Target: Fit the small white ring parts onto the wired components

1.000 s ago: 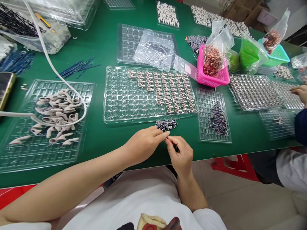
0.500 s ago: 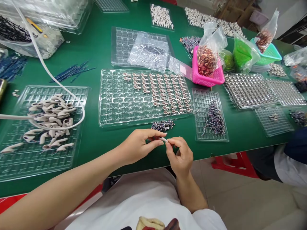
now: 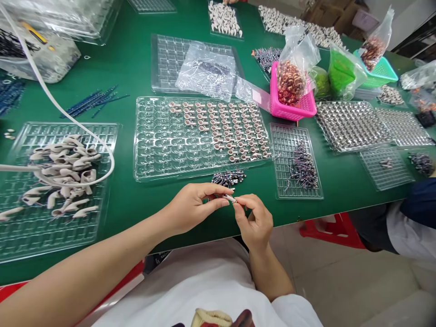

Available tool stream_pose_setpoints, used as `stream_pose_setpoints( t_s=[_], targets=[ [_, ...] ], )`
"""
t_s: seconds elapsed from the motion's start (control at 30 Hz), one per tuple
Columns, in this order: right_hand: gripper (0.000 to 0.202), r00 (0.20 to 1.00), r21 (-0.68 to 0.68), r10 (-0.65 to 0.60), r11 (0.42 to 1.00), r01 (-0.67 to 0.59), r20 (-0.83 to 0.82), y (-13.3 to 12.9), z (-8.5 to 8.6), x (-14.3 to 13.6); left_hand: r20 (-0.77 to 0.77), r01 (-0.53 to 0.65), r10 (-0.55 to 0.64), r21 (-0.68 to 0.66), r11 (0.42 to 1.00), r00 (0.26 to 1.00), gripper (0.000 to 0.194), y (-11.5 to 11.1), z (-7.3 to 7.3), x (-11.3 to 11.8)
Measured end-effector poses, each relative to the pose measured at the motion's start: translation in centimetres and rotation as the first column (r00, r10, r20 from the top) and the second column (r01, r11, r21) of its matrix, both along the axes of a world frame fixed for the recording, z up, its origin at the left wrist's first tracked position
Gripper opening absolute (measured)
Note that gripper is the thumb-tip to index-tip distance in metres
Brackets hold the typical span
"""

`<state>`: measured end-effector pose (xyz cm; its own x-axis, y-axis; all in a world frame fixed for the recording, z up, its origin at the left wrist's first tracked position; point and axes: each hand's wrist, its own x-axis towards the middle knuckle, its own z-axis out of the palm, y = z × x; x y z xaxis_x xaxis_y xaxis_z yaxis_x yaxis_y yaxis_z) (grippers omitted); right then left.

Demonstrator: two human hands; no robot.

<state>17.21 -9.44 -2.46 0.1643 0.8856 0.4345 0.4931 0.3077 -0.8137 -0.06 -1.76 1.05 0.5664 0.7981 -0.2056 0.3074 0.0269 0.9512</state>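
Note:
Near the table's front edge my left hand [image 3: 190,206] pinches a small white earbud shell [image 3: 229,198] between thumb and fingers. The fingertips of my right hand [image 3: 255,220] are closed on the shell's other end. Just beyond my fingers lies a pile of small dark wired parts [image 3: 229,177]. Behind it, a clear moulded tray [image 3: 156,152] carries rows of white earbud shells on its right side, with bare pockets on its left. Another clear tray [image 3: 81,229] at the left has a heap of larger-looking white earbud shells [image 3: 68,170] with thin wires.
A white cable [image 3: 44,75] loops over the left tray. To the right are a tray of wired parts [image 3: 303,170], a pink basket [image 3: 293,111] with bagged copper-coloured parts, and metallic-looking filled trays [image 3: 352,125]. Another person's sleeve [image 3: 410,227] and a red stool [image 3: 332,229] are at the right.
The view has shifted slightly, so the table's things sit a little farther left. Both hands keep hold of the earbud shell, which appears slightly turned. A hand shows at the far top edge.

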Motion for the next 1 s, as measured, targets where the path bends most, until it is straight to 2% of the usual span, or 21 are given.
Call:
stream_pose_setpoints(
  t_s=[0.27, 0.43, 0.53, 0.67, 0.8, 0.9, 1.0],
  targets=[
    [0.018, 0.999, 0.042, -0.01, 0.999, 0.008, 0.04, -0.08, -0.24, 0.06, -0.007, 0.028, -0.028, 0.161, 0.987, 1.0, 0.021, -0.01, 0.05, -0.02],
    [0.023, 0.999, 0.085, 0.011, 0.996, -0.015, 0.048, 0.02, -0.29, 0.17, -0.021, 0.056, -0.052, 0.351, 0.935, 0.998, 0.019, -0.03, -0.2, -0.16],
    [0.024, 0.999, 0.089, 0.02, 0.996, -0.024, 0.051, 0.07, -0.32, 0.21, -0.029, 0.062, -0.056, 0.398, 0.915, 0.998, 0.019, -0.03, -0.39, -0.19],
    [0.02, 0.998, 0.076, 0.008, 0.997, -0.013, 0.06, 0.16, -0.2, 0.03, -0.05, 0.079, -0.064, 0.39, 0.917, 0.997, 0.019, -0.06, -0.28, -0.2],
    [0.012, 0.999, 0.045, -0.015, 0.999, 0.013, 0.051, 0.21, 0.0, -0.24, -0.067, 0.101, -0.084, 0.308, 0.946, 0.994, 0.021, -0.16, 0.12, -0.21],
    [0.007, 0.999, -0.032, -0.036, 0.999, 0.037, 0.014, 0.12, -0.04, -0.24, -0.061, 0.11, -0.098, 0.226, 0.968, 0.993, 0.027, -0.19, 0.4, -0.13],
    [0.01, 0.996, -0.117, -0.079, 0.99, 0.073, -0.045, -0.04, -0.24, -0.08, -0.073, 0.092, -0.079, 0.197, 0.976, 0.994, 0.03, -0.19, 0.57, 0.01]
  ],
)
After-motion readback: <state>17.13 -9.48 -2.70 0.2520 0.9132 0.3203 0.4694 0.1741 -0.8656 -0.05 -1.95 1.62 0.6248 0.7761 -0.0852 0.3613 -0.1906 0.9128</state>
